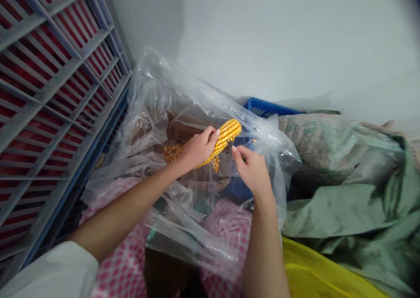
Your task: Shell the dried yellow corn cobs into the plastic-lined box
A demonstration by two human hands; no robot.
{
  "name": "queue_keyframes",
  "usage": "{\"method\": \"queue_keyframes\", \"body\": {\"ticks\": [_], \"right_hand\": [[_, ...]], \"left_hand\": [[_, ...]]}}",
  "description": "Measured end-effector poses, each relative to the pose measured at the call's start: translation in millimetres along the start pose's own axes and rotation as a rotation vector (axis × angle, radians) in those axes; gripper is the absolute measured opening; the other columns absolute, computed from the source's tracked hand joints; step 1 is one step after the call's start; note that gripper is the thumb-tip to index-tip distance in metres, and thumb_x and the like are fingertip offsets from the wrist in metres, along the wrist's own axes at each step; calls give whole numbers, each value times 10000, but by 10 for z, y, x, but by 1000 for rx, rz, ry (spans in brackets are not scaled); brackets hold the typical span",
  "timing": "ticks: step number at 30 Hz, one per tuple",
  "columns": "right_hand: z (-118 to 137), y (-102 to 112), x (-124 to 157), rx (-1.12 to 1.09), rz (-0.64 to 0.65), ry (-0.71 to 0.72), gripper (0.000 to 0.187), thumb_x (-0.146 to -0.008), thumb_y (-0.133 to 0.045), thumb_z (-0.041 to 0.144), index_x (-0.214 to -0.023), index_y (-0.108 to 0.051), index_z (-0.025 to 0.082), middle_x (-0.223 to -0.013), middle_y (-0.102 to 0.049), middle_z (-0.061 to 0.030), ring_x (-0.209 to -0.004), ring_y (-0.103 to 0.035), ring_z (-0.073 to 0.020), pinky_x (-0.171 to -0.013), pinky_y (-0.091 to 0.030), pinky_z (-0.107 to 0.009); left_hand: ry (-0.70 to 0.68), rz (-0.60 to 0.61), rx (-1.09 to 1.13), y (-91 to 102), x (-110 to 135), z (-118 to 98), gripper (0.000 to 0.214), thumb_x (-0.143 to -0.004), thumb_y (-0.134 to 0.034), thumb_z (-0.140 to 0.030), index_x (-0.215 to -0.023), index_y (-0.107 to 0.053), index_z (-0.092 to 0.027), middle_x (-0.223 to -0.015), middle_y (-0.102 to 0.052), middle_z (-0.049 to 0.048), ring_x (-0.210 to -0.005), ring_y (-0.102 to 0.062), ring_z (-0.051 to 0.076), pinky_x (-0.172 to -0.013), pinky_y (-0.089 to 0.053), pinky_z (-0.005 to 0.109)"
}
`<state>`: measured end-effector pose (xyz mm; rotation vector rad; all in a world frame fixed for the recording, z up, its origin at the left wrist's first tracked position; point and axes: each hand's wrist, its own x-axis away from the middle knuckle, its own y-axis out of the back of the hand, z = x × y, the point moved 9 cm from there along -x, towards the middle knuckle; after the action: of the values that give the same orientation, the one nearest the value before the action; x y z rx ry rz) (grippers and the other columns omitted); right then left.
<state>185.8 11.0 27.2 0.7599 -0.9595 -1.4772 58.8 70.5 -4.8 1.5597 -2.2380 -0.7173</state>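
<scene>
My left hand (199, 148) is wrapped round a yellow corn cob (226, 134), which tilts up to the right. Rows of kernels cover the visible part of the cob. Just right of the cob, my right hand (251, 166) is closed with thumb and forefinger close together, a little apart from the corn. Whether anything sits in that pinch is too small to tell. Below the hands a clear plastic bag (197, 85) is spread open. Loose corn kernels (173, 152) lie inside it, partly hidden behind my left hand.
Grey slatted plastic crates (82, 57) stand on the left. A blue basket (272, 107) shows behind the bag by the white wall (295, 40). Pale green woven sacks (334, 210) and a yellow sheet or bag (321, 271) lie on the right. Pink checked cloth (121, 254) covers my legs.
</scene>
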Motion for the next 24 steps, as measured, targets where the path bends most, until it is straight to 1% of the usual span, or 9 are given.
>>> {"method": "queue_keyframes", "body": {"ticks": [7,11,13,16,18,20,22,24], "right_hand": [[9,-33,13,47,49,-2,344,-859,-323,410,-630,-481,208,-512,-427,35,-494,-398,-93,-537,-238,-214],[17,-71,19,108,85,-5,347,-866,-310,400,-654,-510,212,-534,-483,26,-509,-428,-99,-528,-228,-220],[23,-98,26,194,109,-7,350,-870,-301,391,-684,-540,215,-564,-538,9,-526,-461,-111,-516,-213,-231],[28,-142,37,395,135,-3,342,-872,-300,364,-758,-587,216,-630,-614,-33,-546,-512,-143,-506,-179,-257],[36,-197,38,481,163,26,329,-872,-305,334,-812,-605,214,-678,-645,-56,-558,-537,-157,-511,-180,-267],[35,-266,36,497,195,61,326,-874,-304,314,-840,-612,212,-709,-659,-68,-576,-555,-163,-520,-199,-268],[23,-310,28,480,193,80,330,-877,-300,316,-842,-612,212,-712,-663,-70,-586,-565,-166,-525,-215,-265],[20,-324,14,435,156,86,330,-880,-298,325,-832,-605,212,-698,-660,-64,-586,-569,-167,-526,-222,-260]], "left_hand": [[-4,15,-210,7,-3,-13,400,-885,-198,-459,-1024,-488,-221,-813,-661,41,-764,-628,187,-584,-366,241],[-15,36,-345,-6,1,-42,406,-893,-174,-441,-1055,-467,-212,-841,-668,57,-789,-638,201,-577,-377,243],[-41,52,-437,-42,20,-76,400,-894,-174,-429,-1051,-463,-202,-834,-669,65,-769,-642,211,-580,-387,252],[-99,85,-544,-145,71,-132,377,-893,-186,-404,-1021,-465,-184,-842,-667,83,-752,-643,232,-588,-404,274],[-102,126,-569,-225,104,-118,367,-893,-189,-391,-1007,-464,-177,-835,-665,87,-747,-643,232,-591,-409,276],[-80,167,-567,-282,122,-70,371,-891,-191,-399,-1003,-465,-176,-817,-663,86,-742,-641,223,-597,-407,269],[-56,178,-540,-289,120,-23,380,-884,-202,-426,-992,-471,-181,-798,-656,83,-736,-635,220,-603,-400,268],[-27,157,-444,-252,99,11,381,-879,-210,-447,-961,-479,-191,-762,-642,67,-720,-624,212,-598,-386,264]]}}
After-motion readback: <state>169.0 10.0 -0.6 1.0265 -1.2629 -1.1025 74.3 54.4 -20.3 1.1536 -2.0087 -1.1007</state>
